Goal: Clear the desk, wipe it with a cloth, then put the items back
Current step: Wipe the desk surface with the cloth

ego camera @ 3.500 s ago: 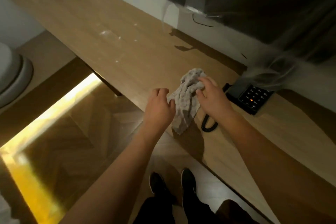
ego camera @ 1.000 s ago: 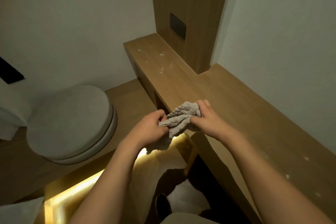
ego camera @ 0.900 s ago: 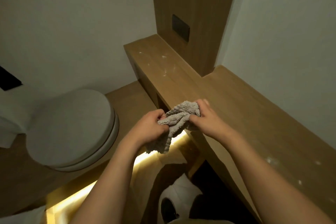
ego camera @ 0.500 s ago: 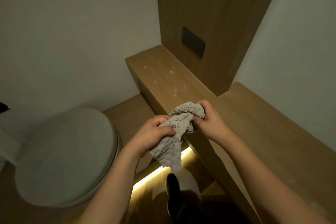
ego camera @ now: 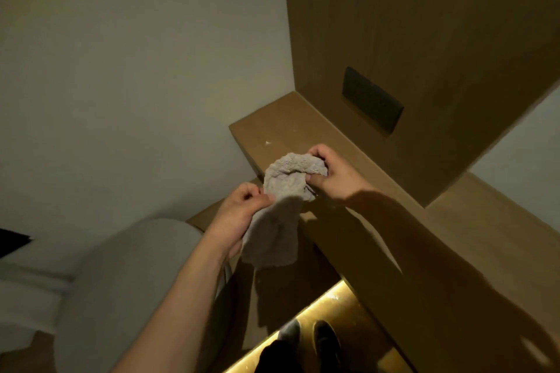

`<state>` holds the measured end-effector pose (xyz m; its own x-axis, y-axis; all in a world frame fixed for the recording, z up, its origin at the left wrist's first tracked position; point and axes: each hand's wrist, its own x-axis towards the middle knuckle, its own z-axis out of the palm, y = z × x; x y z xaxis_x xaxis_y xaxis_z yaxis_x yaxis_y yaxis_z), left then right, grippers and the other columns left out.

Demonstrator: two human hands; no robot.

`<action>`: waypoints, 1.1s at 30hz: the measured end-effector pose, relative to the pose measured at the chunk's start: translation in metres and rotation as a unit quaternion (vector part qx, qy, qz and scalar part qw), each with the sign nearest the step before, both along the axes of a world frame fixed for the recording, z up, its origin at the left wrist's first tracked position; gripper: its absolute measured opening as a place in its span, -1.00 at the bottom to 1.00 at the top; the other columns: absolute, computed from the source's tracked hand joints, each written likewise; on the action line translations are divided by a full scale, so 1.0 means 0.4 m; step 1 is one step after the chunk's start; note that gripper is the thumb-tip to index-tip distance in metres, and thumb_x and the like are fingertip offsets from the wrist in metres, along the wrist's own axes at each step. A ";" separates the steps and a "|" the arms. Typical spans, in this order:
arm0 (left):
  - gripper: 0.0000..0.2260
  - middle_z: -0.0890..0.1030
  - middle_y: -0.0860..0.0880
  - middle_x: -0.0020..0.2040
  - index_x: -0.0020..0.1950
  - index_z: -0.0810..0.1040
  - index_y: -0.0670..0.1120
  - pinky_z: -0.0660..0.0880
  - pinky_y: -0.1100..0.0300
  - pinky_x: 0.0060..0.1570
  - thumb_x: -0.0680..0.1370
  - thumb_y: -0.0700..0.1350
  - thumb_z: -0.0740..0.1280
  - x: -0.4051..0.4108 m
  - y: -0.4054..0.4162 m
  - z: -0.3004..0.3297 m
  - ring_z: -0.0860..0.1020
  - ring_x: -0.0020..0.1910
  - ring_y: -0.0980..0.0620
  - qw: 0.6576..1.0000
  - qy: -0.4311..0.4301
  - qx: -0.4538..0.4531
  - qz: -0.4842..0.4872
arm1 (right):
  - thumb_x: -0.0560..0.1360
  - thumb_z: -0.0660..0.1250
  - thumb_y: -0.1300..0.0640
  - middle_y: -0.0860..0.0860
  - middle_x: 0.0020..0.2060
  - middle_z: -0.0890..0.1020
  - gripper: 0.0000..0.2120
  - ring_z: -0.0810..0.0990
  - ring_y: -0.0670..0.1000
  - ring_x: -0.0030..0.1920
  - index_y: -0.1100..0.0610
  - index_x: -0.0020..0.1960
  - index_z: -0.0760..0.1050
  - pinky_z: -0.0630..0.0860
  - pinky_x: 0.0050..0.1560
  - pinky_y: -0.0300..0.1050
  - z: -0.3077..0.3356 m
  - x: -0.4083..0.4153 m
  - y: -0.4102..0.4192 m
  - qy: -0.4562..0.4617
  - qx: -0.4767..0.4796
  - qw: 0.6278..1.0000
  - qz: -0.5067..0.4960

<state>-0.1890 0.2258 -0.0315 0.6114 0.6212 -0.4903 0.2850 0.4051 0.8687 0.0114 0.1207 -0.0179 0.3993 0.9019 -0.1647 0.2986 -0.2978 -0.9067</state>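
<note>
Both hands grasp the cloth [ego camera: 288, 182]: left hand [ego camera: 242, 209] pinching an edge, right hand [ego camera: 330, 172] bunching the top; soft, light, limp; best gathered into a wad before meeting the counter [ego camera: 291, 121].

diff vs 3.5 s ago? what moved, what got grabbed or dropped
The view swung left from the phone end of the desk to its stepped corner; the phone is out of view. The cloth came off the desktop and now hangs in the air, spread between the left hand and the right hand. Unchanged: both hands still grip it, and white specks remain on the wood.
</note>
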 end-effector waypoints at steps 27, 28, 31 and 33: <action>-0.67 0.55 -0.10 0.18 0.23 0.56 -0.12 0.54 0.02 0.12 0.56 0.03 0.25 0.372 0.770 -0.402 0.56 0.13 -0.03 0.896 -0.017 0.394 -0.202 | 0.44 0.40 -0.28 0.12 0.61 -0.12 0.06 -0.11 0.15 0.59 0.16 0.62 -0.15 -0.11 0.57 0.09 -0.375 0.290 0.532 -0.287 -0.439 0.851 0.000; -0.59 0.55 -0.13 0.23 0.31 0.50 -0.17 0.51 -0.06 0.19 0.56 0.04 0.26 0.378 0.786 -0.435 0.54 0.19 -0.08 0.860 0.023 0.437 -0.263 | 0.44 0.39 -0.28 0.13 0.61 -0.14 0.08 -0.13 0.15 0.59 0.17 0.62 -0.18 -0.13 0.57 0.09 -0.394 0.299 0.531 -0.289 -0.453 0.844 0.009; -0.42 0.48 -0.25 0.41 0.44 0.45 -0.24 0.37 -0.22 0.35 0.56 0.13 0.17 0.388 0.809 -0.526 0.45 0.39 -0.25 0.713 0.103 0.589 -0.367 | 0.43 0.40 -0.29 0.14 0.60 -0.16 0.09 -0.12 0.14 0.60 0.18 0.61 -0.19 -0.13 0.57 0.06 -0.431 0.323 0.531 -0.273 -0.466 0.841 0.024; -0.40 0.43 -0.26 0.47 0.46 0.47 -0.18 0.29 -0.26 0.41 0.55 0.17 0.12 0.401 0.798 -0.555 0.37 0.46 -0.29 0.681 0.130 0.629 -0.352 | 0.42 0.40 -0.30 0.15 0.60 -0.16 0.10 -0.10 0.13 0.60 0.18 0.61 -0.18 -0.13 0.57 0.03 -0.451 0.331 0.523 -0.275 -0.451 0.848 0.023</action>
